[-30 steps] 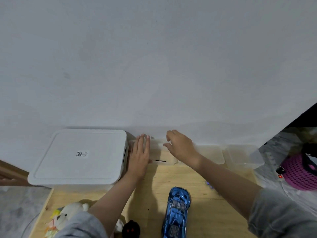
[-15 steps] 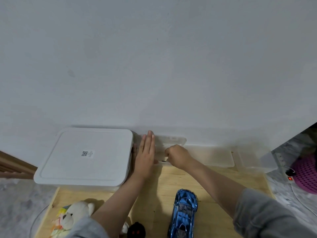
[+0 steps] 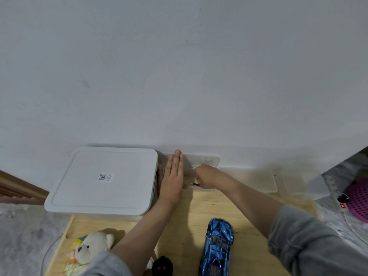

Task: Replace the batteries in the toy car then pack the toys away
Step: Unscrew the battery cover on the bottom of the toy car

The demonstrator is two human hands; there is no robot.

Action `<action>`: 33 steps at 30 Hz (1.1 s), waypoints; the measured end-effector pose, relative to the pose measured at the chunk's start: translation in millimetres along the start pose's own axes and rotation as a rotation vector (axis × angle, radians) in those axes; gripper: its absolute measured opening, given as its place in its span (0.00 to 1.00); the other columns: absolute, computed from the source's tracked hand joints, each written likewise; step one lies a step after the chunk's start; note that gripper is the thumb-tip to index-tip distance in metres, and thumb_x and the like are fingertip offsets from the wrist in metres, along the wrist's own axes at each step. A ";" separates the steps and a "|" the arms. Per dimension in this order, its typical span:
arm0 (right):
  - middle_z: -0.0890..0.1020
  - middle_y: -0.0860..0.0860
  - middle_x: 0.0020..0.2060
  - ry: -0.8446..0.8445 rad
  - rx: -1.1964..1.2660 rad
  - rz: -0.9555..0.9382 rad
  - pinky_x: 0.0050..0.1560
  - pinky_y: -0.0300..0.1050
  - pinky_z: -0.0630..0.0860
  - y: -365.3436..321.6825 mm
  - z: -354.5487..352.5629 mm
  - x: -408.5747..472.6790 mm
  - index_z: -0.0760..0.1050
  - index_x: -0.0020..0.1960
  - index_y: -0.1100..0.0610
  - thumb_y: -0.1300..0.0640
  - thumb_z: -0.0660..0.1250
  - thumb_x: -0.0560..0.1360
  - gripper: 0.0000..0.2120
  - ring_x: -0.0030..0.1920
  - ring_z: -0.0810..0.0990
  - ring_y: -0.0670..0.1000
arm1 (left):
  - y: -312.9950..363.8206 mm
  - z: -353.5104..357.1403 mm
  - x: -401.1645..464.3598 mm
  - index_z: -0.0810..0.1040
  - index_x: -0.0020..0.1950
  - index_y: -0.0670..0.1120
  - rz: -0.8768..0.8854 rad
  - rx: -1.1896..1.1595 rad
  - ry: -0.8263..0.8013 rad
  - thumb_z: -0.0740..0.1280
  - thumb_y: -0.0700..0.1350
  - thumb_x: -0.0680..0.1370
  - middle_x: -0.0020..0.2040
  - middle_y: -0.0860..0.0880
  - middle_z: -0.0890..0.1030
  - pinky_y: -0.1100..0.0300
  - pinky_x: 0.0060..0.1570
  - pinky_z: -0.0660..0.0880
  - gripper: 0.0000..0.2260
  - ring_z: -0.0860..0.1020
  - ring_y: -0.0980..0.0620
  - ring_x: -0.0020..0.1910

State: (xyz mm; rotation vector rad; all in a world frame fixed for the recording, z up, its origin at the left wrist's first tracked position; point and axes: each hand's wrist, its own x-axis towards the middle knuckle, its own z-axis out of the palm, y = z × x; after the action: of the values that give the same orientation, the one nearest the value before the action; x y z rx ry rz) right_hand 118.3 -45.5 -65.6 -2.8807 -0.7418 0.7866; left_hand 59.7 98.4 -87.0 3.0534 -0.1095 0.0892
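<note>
**Reaching for the small clear box, car still waiting**

At the far edge of the table, against the wall, the right hand has its fingers curled in a fist around something small and dark at the front lip of a small clear box; what that item is cannot be told. Just beside it, the left hand lies flat on the box's left end with its fingers straight and pressed together, seemingly steadying it. To the left, touching that hand's edge, stands a large white storage bin with its lid on, at the table's far left corner. More clear trays run along the far edge towards the right corner.

The blue toy car rests near the table's near edge, right of centre, upright on its wheels, well apart from both hands. Its long axis runs roughly from near edge to far edge, tilted slightly; which end is the nose I cannot tell for sure. A white teddy bear lies at the near left corner and a small black toy between bear and car.

By my reading the task is early: the car looks unopened, no batteries are in sight, and all toys remain unpacked with the bin closed.
</note>
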 end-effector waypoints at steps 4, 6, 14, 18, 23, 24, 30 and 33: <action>0.75 0.55 0.32 0.034 0.070 -0.004 0.33 0.43 0.68 4.8 -11.4 -20.8 0.71 0.33 0.59 0.66 0.63 0.68 0.06 0.35 0.72 0.55 | -0.9 1.3 0.6 0.41 0.77 0.42 0.005 0.004 -0.022 0.80 0.42 0.60 0.78 0.48 0.37 0.41 0.69 0.46 0.59 0.35 0.49 0.76; 0.75 0.55 0.33 0.094 0.080 -0.005 0.32 0.42 0.66 6.0 -15.6 -36.2 0.72 0.37 0.60 0.64 0.63 0.67 0.01 0.35 0.71 0.55 | 1.2 -3.2 -2.1 0.43 0.77 0.41 0.023 0.003 -0.026 0.80 0.46 0.61 0.78 0.46 0.42 0.44 0.68 0.48 0.57 0.41 0.48 0.77; 0.73 0.49 0.24 0.397 0.465 -0.007 0.28 0.45 0.68 5.8 -1.6 -109.7 0.73 0.57 0.51 0.62 0.59 0.73 0.15 0.24 0.69 0.47 | 14.8 -21.4 -16.3 0.31 0.73 0.42 -0.019 0.018 -0.092 0.67 0.44 0.76 0.74 0.47 0.31 0.46 0.67 0.37 0.45 0.32 0.47 0.72; 0.73 0.47 0.26 0.675 0.884 0.101 0.30 0.36 0.66 2.6 15.3 -149.5 0.80 0.46 0.57 0.67 0.61 0.74 0.11 0.24 0.67 0.43 | 22.1 -26.3 -24.6 0.29 0.72 0.43 -0.045 -0.029 -0.091 0.56 0.37 0.78 0.72 0.47 0.28 0.43 0.72 0.40 0.36 0.30 0.48 0.71; 0.76 0.49 0.38 0.744 0.977 0.098 0.38 0.34 0.73 3.9 39.1 -185.0 0.80 0.48 0.54 0.62 0.76 0.68 0.10 0.33 0.72 0.43 | 26.2 -32.7 -36.0 0.34 0.75 0.39 -0.032 -0.017 -0.137 0.56 0.37 0.77 0.76 0.43 0.32 0.43 0.72 0.41 0.36 0.35 0.43 0.76; 0.75 0.47 0.38 0.729 0.984 0.097 0.40 0.34 0.73 4.0 43.4 -190.0 0.80 0.49 0.53 0.62 0.76 0.67 0.13 0.34 0.73 0.42 | 27.5 -34.3 -37.5 0.34 0.75 0.39 -0.036 -0.029 -0.153 0.56 0.37 0.77 0.76 0.43 0.33 0.43 0.72 0.41 0.36 0.35 0.44 0.76; 0.80 0.50 0.38 0.931 1.039 0.131 0.45 0.41 0.79 2.6 65.8 -200.5 0.82 0.52 0.57 0.65 0.71 0.72 0.09 0.39 0.79 0.51 | 32.5 -38.7 -49.0 0.35 0.76 0.39 -0.066 -0.055 -0.222 0.58 0.42 0.78 0.77 0.42 0.34 0.44 0.73 0.39 0.36 0.36 0.44 0.76; 0.81 0.48 0.37 0.991 1.088 0.191 0.43 0.46 0.80 5.1 74.4 -202.8 0.83 0.52 0.57 0.62 0.71 0.72 0.09 0.38 0.80 0.47 | 39.7 -40.3 -56.6 0.36 0.76 0.39 -0.082 -0.048 -0.256 0.58 0.46 0.79 0.77 0.42 0.35 0.44 0.73 0.41 0.37 0.37 0.44 0.76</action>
State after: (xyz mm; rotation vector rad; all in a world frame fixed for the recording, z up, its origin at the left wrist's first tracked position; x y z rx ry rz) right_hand -69.0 -149.4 -37.3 -1.8981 0.1057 -0.2613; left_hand -1.9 66.4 -47.1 3.0008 -0.0018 -0.3054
